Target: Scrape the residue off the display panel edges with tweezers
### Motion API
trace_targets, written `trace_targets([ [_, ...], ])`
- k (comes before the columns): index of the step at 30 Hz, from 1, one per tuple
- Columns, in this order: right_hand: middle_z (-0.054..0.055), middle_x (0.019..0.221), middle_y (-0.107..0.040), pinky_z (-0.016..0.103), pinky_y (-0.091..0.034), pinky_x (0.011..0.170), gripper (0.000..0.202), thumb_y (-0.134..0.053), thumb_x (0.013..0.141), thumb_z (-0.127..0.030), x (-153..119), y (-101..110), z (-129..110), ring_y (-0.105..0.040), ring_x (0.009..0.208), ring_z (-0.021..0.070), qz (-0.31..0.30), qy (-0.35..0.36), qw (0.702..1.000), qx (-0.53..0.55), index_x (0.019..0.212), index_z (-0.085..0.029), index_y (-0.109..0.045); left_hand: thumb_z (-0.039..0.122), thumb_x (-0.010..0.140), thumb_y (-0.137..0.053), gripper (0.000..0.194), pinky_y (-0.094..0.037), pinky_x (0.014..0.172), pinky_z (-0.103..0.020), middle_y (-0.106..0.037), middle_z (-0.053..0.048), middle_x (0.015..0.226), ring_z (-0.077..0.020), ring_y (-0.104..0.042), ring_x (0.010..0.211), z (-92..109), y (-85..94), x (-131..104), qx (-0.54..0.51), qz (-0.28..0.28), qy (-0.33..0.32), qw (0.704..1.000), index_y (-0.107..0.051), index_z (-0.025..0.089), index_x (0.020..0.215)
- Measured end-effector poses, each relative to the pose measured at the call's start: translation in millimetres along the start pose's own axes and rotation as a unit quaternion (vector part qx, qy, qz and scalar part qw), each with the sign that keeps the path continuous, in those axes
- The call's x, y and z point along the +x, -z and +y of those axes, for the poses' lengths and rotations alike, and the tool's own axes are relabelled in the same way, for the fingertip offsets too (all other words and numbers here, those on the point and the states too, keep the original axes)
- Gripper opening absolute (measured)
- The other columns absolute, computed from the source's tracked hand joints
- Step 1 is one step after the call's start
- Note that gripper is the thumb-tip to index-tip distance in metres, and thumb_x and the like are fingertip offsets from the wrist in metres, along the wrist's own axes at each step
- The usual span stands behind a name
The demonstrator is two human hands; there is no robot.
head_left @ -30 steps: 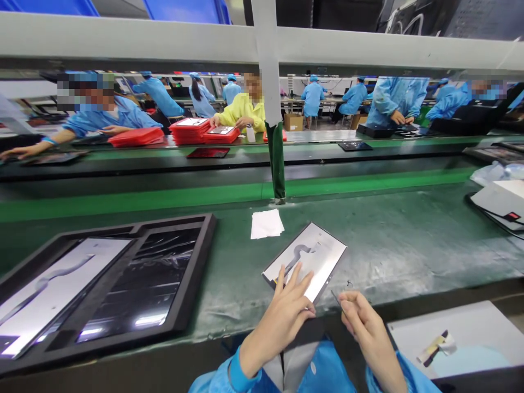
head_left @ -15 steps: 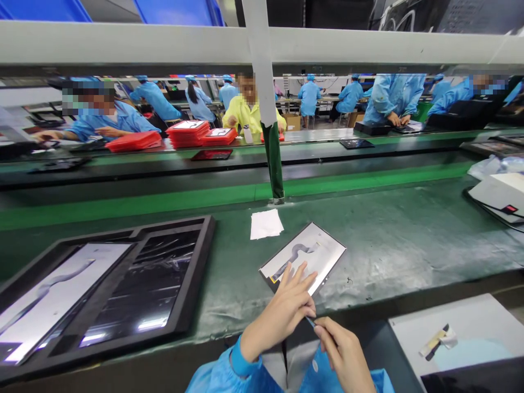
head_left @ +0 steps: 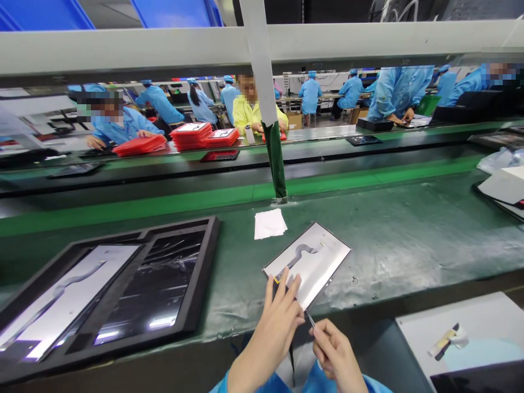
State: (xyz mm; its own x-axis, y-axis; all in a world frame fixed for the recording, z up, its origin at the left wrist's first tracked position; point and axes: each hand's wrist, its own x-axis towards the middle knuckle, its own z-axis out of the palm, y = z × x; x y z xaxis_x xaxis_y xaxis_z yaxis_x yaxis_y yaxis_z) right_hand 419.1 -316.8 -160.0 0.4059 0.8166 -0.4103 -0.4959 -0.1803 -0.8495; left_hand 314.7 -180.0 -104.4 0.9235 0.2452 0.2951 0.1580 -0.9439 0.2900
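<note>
No text, label or number — none legible anywhere.

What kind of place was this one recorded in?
Probably an electronics assembly or repair floor: display panels sit in a black tray, people in matching blue coats and caps work along benches, and the right hand holds a thin tool at the edge of a panel.

A flat silvery-white rectangular display panel point(head_left: 327, 263) is lying on the green bench top point(head_left: 413, 234), one corner pointing to six o'clock, a wavy grey ribbon cable point(head_left: 302, 248) curling toward its one o'clock. A thin metallic hand tool point(head_left: 310, 320) is slanting toward five o'clock near that lower corner.
</note>
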Motion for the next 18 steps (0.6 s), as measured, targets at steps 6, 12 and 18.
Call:
trace_targets([
  [6, -0.006, 0.053, -0.037, 0.024, -0.023, 0.045, 0.068, -0.056, 0.072, -0.087, -3, 7, -15, -0.031, 0.047, 0.0079, 0.015, 0.069, 0.987, -0.142, 0.061, -0.02, -0.051, 0.006, 0.095, -0.05, 0.017, -0.015, 0.121, -0.067, -0.044, -0.013, 0.156, -0.0329, -0.015, 0.153, 2, 1.6, 33, -0.034, -0.054, -0.078, 0.995, -0.06, 0.018, 0.088],
  [12, -0.009, 0.054, -0.035, 0.022, -0.026, 0.047, 0.06, -0.064, 0.073, -0.08, 4, 12, 2, -0.028, 0.049, 0.0077, 0.049, 0.099, 0.989, -0.098, 0.072, -0.021, -0.053, 0.01, 0.097, -0.05, 0.018, -0.021, 0.116, -0.07, -0.042, -0.014, 0.157, -0.0347, -0.015, 0.152, -11, 3.7, 35, -0.069, -0.058, 0.017, 0.996, -0.061, 0.019, 0.087],
  [18, -0.009, 0.054, -0.036, 0.021, -0.019, 0.04, 0.063, -0.059, 0.075, -0.082, 6, 12, 7, -0.021, 0.042, 0.0053, 0.005, 0.056, 0.996, -0.067, 0.077, -0.02, -0.058, 0.002, 0.094, -0.043, 0.021, -0.022, 0.116, -0.072, -0.035, -0.018, 0.16, -0.0366, -0.006, 0.153, 10, 3.4, 5, 0.001, -0.01, 0.006, 1.0, -0.058, 0.016, 0.092],
])
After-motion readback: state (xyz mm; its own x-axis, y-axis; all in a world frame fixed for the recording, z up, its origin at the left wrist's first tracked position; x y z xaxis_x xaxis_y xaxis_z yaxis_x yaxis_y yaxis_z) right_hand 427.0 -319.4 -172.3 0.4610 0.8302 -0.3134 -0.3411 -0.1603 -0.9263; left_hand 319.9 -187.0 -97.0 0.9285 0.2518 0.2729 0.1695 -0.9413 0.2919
